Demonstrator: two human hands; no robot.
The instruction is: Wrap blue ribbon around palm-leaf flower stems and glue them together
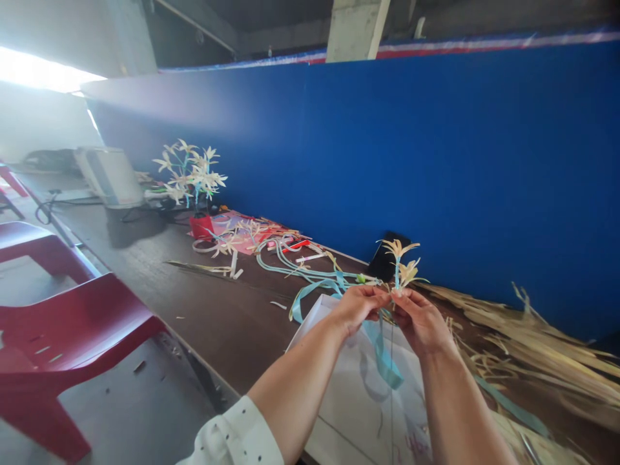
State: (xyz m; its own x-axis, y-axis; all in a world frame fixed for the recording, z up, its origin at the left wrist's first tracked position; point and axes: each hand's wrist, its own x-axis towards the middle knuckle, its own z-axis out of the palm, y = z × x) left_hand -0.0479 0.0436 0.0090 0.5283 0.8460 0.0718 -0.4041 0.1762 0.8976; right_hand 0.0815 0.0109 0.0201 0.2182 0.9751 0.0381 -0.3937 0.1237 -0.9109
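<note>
Over a white box (339, 403), both my hands are closed and meet at the fingertips. My right hand (420, 321) pinches the base of an artificial flower sprig (398, 271), which stands upright with pale tan petals and a stem wrapped in light blue. My left hand (356, 310) is pinched shut beside that base, against a small straw-coloured bit; what exactly it grips is hidden by the fingers. A light blue ribbon (387, 365) hangs below the hands, over the box. Behind the sprig a dark flat object (385, 259) leans on the blue partition (450, 161).
Dried straw strips (527, 329) lie on the right. Blue cords (281, 261), flower pieces and pink sheets (227, 226) cover the table's middle. Finished flowers (194, 171) stand in a red pot (201, 227). Red chairs (82, 323) line the left edge.
</note>
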